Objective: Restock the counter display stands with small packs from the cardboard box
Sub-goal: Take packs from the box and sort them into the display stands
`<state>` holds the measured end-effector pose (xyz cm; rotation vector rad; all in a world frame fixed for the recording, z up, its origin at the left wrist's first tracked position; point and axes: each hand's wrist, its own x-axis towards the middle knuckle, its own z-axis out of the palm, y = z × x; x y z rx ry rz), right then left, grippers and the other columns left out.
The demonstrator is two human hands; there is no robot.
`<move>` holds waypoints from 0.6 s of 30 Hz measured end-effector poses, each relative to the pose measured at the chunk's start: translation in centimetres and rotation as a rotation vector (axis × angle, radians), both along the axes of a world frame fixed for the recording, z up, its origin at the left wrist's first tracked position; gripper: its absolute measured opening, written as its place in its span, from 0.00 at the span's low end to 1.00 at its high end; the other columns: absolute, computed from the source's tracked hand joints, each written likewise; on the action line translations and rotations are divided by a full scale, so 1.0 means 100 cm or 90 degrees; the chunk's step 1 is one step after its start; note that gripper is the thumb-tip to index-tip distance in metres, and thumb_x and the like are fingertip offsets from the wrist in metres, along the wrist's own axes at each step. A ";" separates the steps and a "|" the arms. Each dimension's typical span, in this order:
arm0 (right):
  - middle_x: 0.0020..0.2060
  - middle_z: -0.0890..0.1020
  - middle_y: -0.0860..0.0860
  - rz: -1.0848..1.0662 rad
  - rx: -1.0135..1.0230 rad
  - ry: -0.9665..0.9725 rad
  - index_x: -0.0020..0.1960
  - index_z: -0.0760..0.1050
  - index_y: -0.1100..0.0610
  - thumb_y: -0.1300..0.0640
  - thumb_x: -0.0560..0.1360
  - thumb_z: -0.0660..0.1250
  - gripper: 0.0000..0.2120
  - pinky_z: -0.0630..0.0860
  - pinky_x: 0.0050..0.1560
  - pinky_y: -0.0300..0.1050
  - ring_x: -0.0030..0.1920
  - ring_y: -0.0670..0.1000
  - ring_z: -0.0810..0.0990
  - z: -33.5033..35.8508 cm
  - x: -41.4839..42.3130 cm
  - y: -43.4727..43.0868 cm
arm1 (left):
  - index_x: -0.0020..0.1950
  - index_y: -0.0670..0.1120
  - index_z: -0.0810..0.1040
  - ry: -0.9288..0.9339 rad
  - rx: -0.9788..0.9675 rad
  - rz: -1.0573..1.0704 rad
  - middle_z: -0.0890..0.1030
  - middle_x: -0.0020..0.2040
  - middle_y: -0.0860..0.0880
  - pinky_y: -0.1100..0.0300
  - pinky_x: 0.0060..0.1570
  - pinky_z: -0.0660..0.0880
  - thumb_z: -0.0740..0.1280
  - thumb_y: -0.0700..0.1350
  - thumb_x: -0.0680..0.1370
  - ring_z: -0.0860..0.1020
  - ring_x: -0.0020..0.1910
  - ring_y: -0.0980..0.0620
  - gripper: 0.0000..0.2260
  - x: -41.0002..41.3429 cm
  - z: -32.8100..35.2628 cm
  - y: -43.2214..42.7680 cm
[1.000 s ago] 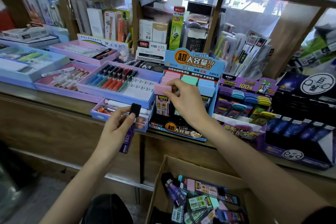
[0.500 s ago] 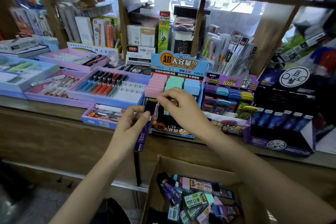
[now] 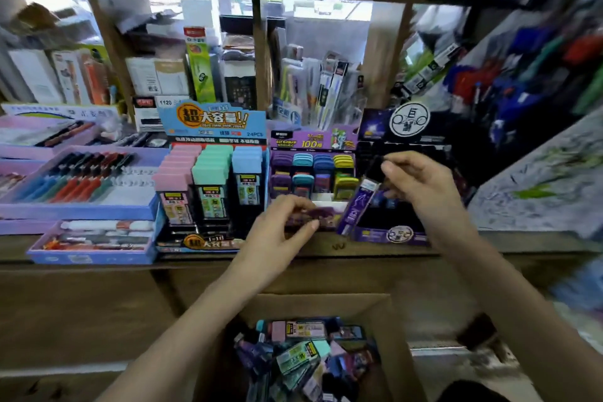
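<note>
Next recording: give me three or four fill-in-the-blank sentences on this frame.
The right hand pinches a purple pack with a ____ cap.
The blue display stand is marked 24 ____.
The purple display stand shows the number ____.
Loose packs lie in the cardboard ____ below the counter.
Missing: black; PCS; 100; box

Right shelves (image 3: 522, 81) are blurred beyond identification. The cardboard box (image 3: 386, 313) is cut off at the bottom edge. Your right hand (image 3: 424, 186) covers the cap of the purple pack (image 3: 359, 206). Contents of your left hand (image 3: 277, 235): indeterminate.
</note>
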<state>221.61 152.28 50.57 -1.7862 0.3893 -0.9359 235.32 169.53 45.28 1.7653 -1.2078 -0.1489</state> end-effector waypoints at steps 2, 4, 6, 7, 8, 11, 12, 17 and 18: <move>0.35 0.81 0.40 -0.079 -0.102 0.019 0.45 0.77 0.48 0.60 0.77 0.64 0.07 0.77 0.39 0.36 0.37 0.41 0.79 0.005 -0.023 -0.034 | 0.58 0.49 0.74 -0.080 0.035 -0.012 0.73 0.53 0.54 0.68 0.50 0.66 0.65 0.47 0.78 0.71 0.54 0.59 0.10 -0.006 -0.004 -0.020; 0.36 0.78 0.40 -0.149 -0.196 0.069 0.47 0.75 0.50 0.57 0.78 0.64 0.04 0.75 0.42 0.41 0.39 0.43 0.78 0.004 -0.038 -0.063 | 0.57 0.51 0.73 -0.112 0.052 -0.010 0.72 0.52 0.54 0.68 0.48 0.65 0.65 0.48 0.78 0.71 0.54 0.57 0.08 -0.011 -0.009 -0.041; 0.38 0.76 0.40 -0.183 -0.239 0.103 0.50 0.74 0.51 0.57 0.78 0.63 0.02 0.71 0.42 0.40 0.40 0.42 0.76 -0.001 -0.044 -0.084 | 0.57 0.51 0.73 -0.148 0.076 0.013 0.71 0.52 0.54 0.65 0.47 0.63 0.64 0.49 0.78 0.71 0.55 0.55 0.09 -0.013 -0.014 -0.060; 0.39 0.76 0.41 -0.183 -0.240 0.122 0.51 0.74 0.52 0.57 0.78 0.63 0.03 0.71 0.42 0.38 0.41 0.42 0.76 -0.005 -0.044 -0.091 | 0.58 0.50 0.73 -0.163 0.091 0.027 0.72 0.53 0.53 0.63 0.48 0.63 0.64 0.50 0.78 0.71 0.56 0.54 0.10 -0.014 -0.017 -0.069; 0.41 0.77 0.43 -0.174 -0.235 0.144 0.52 0.74 0.52 0.58 0.79 0.62 0.04 0.71 0.43 0.37 0.42 0.44 0.76 -0.008 -0.042 -0.094 | 0.59 0.49 0.73 -0.180 0.106 0.046 0.72 0.55 0.51 0.61 0.50 0.64 0.64 0.51 0.78 0.71 0.57 0.53 0.11 -0.015 -0.020 -0.077; 0.43 0.77 0.46 -0.135 -0.231 0.184 0.54 0.75 0.55 0.60 0.79 0.61 0.06 0.70 0.44 0.28 0.43 0.43 0.75 -0.017 -0.035 -0.097 | 0.60 0.48 0.74 -0.245 0.158 0.133 0.74 0.56 0.50 0.54 0.54 0.68 0.64 0.54 0.77 0.71 0.59 0.50 0.15 -0.018 -0.030 -0.094; 0.43 0.76 0.45 -0.130 -0.235 0.184 0.55 0.75 0.56 0.60 0.79 0.61 0.06 0.69 0.43 0.26 0.43 0.41 0.75 -0.018 -0.033 -0.096 | 0.59 0.49 0.74 -0.264 0.176 0.160 0.74 0.56 0.50 0.53 0.54 0.67 0.63 0.55 0.77 0.71 0.59 0.50 0.15 -0.019 -0.033 -0.097; 0.41 0.77 0.40 -0.113 -0.212 0.159 0.53 0.76 0.54 0.60 0.78 0.62 0.06 0.68 0.40 0.24 0.39 0.34 0.75 -0.021 -0.033 -0.097 | 0.58 0.50 0.74 -0.303 0.189 0.196 0.75 0.56 0.50 0.53 0.54 0.66 0.62 0.57 0.77 0.68 0.61 0.49 0.15 -0.025 -0.043 -0.101; 0.41 0.77 0.39 -0.111 -0.213 0.158 0.52 0.76 0.53 0.59 0.78 0.63 0.06 0.68 0.40 0.24 0.39 0.33 0.74 -0.022 -0.033 -0.097 | 0.58 0.50 0.74 -0.301 0.181 0.197 0.76 0.56 0.50 0.54 0.54 0.66 0.62 0.57 0.77 0.69 0.60 0.49 0.15 -0.025 -0.043 -0.101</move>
